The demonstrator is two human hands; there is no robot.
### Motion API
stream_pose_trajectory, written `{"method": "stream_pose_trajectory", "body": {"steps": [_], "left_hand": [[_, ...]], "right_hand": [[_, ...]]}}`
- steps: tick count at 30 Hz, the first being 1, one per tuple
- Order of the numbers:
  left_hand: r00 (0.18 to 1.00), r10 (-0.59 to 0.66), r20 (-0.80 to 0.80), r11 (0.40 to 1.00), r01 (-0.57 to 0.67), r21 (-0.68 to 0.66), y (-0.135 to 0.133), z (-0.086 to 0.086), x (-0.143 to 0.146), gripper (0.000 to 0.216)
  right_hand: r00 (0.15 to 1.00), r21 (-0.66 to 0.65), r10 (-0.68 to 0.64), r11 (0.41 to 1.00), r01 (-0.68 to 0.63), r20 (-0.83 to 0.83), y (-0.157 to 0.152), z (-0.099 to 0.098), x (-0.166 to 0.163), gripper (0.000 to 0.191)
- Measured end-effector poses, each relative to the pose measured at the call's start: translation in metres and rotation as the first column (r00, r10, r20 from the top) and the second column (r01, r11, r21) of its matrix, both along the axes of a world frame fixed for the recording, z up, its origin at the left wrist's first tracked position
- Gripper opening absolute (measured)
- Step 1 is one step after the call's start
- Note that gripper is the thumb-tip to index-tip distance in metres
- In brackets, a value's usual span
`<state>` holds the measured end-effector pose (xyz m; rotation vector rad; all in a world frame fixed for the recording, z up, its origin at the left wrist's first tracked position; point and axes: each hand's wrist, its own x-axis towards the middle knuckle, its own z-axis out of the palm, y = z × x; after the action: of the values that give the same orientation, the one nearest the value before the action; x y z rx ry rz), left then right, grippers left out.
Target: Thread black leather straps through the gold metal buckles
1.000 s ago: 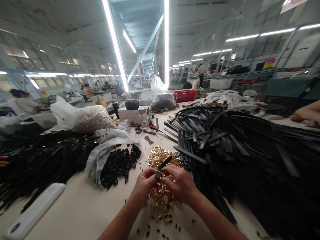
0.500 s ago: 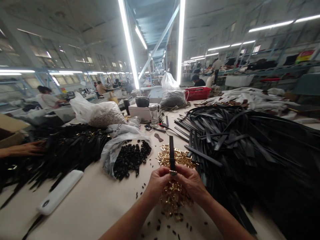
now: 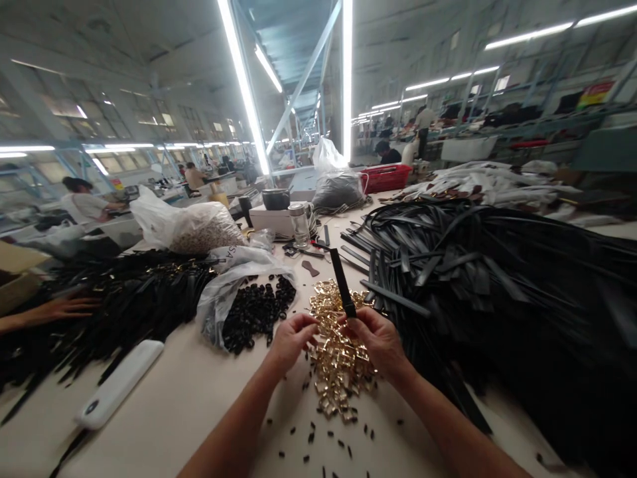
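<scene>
My right hand (image 3: 375, 335) pinches the lower end of a black strap (image 3: 341, 279), which stands up and tilts slightly left. My left hand (image 3: 293, 342) is apart from the strap, at the left side of a heap of gold buckles (image 3: 341, 372). Its thumb and fingers are curled together; anything between them is too small to make out. Left of that hand, black loops (image 3: 256, 309) spill from a clear plastic bag (image 3: 212, 318). Small black pieces (image 3: 341, 443) lie scattered on the table in front of the buckles.
Black straps (image 3: 442, 259) are heaped on the right, and another dark pile (image 3: 144, 299) lies left, where a co-worker's hand (image 3: 70, 307) rests. A white handheld device (image 3: 122, 385) lies on the table. Behind are a glass jar (image 3: 299, 226), a filled bag (image 3: 199, 226) and a red basket (image 3: 385, 178).
My left hand has let go of the strap and moved left. My right hand keeps the strap, which now leans left. The view has shifted slightly.
</scene>
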<state>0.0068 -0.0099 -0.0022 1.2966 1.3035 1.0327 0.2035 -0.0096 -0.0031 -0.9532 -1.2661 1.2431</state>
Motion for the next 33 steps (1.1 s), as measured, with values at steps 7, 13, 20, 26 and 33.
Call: {"method": "stream_pose_trajectory", "body": {"steps": [7, 13, 20, 26, 33], "left_hand": [[0.574, 0.099, -0.813, 0.951, 0.186, 0.248, 0.035, 0.026, -0.059, 0.021], [0.557, 0.026, -0.830, 0.946, 0.255, 0.201, 0.048, 0.026, -0.066, 0.016], [0.708, 0.063, -0.704, 0.927, 0.219, 0.304, 0.025, 0.020, -0.025, 0.017], [0.993, -0.037, 0.114, 0.992, 0.022, 0.128, -0.001, 0.005, 0.022, 0.019], [0.945, 0.072, 0.319, 0.997, -0.078, 0.006, 0.002, -0.007, 0.017, 0.022]], "right_hand": [[0.993, -0.003, 0.093, 0.996, -0.093, 0.074, 0.002, -0.001, 0.001, 0.033], [0.985, -0.006, 0.125, 0.992, -0.125, 0.119, 0.002, -0.002, 0.000, 0.029], [0.993, -0.037, 0.059, 0.998, -0.055, 0.104, 0.000, -0.001, -0.003, 0.031], [0.972, 0.032, 0.013, 0.999, -0.021, 0.236, 0.000, -0.005, -0.003, 0.028], [0.962, 0.033, 0.097, 0.993, -0.109, 0.253, -0.004, -0.007, -0.007, 0.024]]}}
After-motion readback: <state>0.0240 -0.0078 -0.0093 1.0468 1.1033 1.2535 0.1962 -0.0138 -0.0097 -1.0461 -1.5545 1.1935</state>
